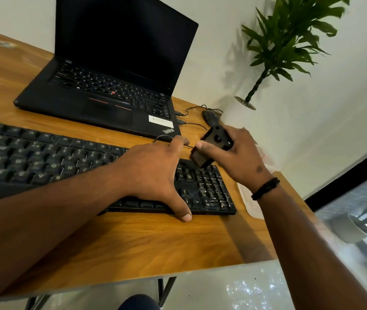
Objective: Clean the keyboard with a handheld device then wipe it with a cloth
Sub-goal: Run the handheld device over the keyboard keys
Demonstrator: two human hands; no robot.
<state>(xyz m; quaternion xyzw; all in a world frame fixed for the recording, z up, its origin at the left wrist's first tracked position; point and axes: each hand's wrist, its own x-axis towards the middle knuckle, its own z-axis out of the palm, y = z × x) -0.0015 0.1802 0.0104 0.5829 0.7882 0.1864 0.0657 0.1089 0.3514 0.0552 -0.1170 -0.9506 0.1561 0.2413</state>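
Two hands at the keyboard's [88,166] number-pad end.
The left hand [155,175] lies flat, fingers spread, likely steadying it; the right hand [243,157] grips the black handheld device [214,146] just above the keys; a cloth [252,202] lies beneath that wrist.

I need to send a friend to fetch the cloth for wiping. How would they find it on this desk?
Start at the black external keyboard on the wooden desk. Go past its number-pad end, under the right hand holding the black device. The cloth lies flat there: pale, whitish, the only light, soft thing among dark electronics.
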